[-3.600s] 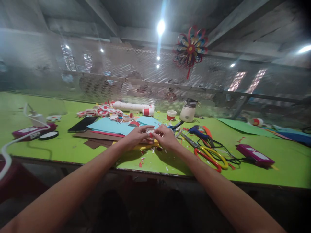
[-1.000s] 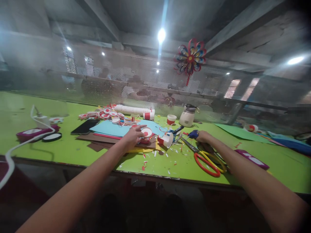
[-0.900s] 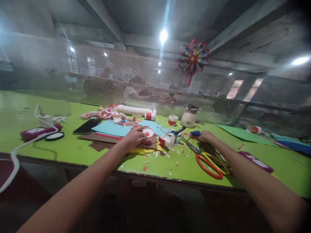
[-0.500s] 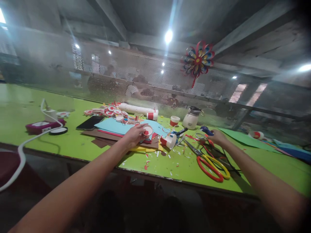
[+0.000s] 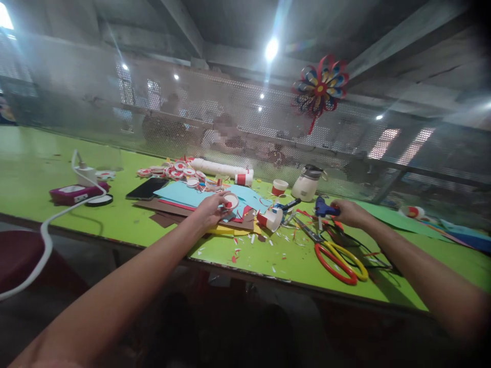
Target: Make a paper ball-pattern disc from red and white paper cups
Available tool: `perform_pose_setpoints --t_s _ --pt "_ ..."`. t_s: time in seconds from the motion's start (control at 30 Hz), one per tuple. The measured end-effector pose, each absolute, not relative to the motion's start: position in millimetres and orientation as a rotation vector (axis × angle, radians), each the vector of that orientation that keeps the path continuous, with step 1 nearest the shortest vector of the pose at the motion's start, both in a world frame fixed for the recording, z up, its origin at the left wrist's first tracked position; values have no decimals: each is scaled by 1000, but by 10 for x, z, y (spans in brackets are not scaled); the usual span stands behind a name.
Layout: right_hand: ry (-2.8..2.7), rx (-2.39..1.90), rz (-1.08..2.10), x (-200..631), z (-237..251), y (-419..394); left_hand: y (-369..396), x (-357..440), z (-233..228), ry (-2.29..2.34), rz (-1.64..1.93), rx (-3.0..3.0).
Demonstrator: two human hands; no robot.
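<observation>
Over the edge of the blue paper sheets (image 5: 184, 192), my left hand (image 5: 210, 209) is closed on a small round white paper-cup piece (image 5: 231, 200) with red inside. My right hand (image 5: 348, 212) grips a blue glue gun (image 5: 326, 208), lifted above the table with its nozzle pointing down. Just below the glue gun lie large scissors (image 5: 336, 261) with one red and one yellow handle. A cut paper cup (image 5: 273, 221) with a red band rests on its side between my hands, beside a black-handled tool (image 5: 289, 205).
Behind the papers are a pile of red-and-white rings (image 5: 180, 168) and a white roll (image 5: 218, 167). A jug (image 5: 306, 185) stands at the back. At left are a phone (image 5: 148, 188) and a purple power strip (image 5: 79, 193) with a white cable. Green paper (image 5: 399, 221) lies right.
My right hand has raised the glue gun from beside the scissors and turned it nozzle-down. My left hand keeps the cup piece, now tilted slightly differently. The view has shifted a little.
</observation>
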State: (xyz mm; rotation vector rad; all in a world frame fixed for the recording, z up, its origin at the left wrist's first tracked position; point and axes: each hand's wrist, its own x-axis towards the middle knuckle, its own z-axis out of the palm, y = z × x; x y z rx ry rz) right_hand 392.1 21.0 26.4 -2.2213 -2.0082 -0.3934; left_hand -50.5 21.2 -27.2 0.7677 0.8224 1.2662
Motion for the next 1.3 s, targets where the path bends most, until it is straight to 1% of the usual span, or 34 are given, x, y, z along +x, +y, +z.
perform_pose_setpoints --t_s 0.17,0.37,0.6,0.73,0.87,1.1,1.3 --pt "-1977 -2357 -336 3842 317 201 214 -549 -244 824 1307 752" --pt "-1934 -2400 -324 3811 272 165 199 -555 -209 839 1363 874" --pt "-2004 -2327 -398 3798 186 92 207 -428 -258 958 1447 1219" --pt "-1981 -2230 -339 3786 185 76 261 -421 -284 1025 1514 1347" --pt "-1860 -2150 -121 3818 218 64 272 -456 -263 1073 1586 1329" --pt "-1495 -1965 589 3884 302 -13 241 -519 -227 998 1585 1062" --pt "-1251 -1709 827 3812 223 -60 232 -558 -204 840 1452 945"
